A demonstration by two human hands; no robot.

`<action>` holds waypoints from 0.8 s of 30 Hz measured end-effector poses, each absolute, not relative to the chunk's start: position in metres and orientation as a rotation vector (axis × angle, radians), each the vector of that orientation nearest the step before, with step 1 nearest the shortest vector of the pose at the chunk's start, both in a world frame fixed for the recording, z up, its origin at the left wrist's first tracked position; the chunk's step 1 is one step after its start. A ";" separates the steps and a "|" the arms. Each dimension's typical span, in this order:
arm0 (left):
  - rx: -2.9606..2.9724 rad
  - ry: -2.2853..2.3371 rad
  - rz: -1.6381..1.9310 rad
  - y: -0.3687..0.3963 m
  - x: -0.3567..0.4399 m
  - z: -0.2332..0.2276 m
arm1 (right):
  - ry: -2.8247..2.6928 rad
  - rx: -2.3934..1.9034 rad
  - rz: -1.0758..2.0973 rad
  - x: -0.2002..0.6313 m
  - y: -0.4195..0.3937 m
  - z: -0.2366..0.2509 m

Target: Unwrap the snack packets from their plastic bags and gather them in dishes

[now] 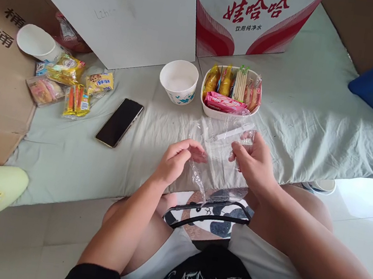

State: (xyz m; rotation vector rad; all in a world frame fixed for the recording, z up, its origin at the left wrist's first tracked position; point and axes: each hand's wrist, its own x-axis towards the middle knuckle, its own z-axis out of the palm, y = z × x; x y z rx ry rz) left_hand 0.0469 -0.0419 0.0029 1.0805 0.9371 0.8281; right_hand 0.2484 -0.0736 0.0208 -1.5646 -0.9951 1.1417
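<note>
Clear bag held up between both hands, over the sheet edge. Left hand pinches its lower left part, right hand grips the right side by the zip strip. Snack tub just behind, cup beside it.

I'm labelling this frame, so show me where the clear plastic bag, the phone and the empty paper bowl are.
clear plastic bag (219, 147): head view, on its clear middle between the hands.
phone (119, 122): head view, centre of the dark screen.
empty paper bowl (178, 81): head view, on its white inside.
</note>
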 end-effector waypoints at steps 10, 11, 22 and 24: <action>1.045 0.916 0.937 -0.034 0.033 0.006 | -1.309 -1.195 1.054 0.262 -0.079 0.018; 1.094 0.928 0.920 -0.035 0.031 0.007 | -1.392 -1.198 1.036 0.265 -0.079 0.018; 1.874 1.160 0.947 -0.033 0.022 0.002 | -1.737 -1.408 0.412 0.259 -0.080 0.007; 1.947 1.205 0.991 -0.034 0.021 0.002 | -1.753 -1.402 0.245 0.257 -0.081 0.007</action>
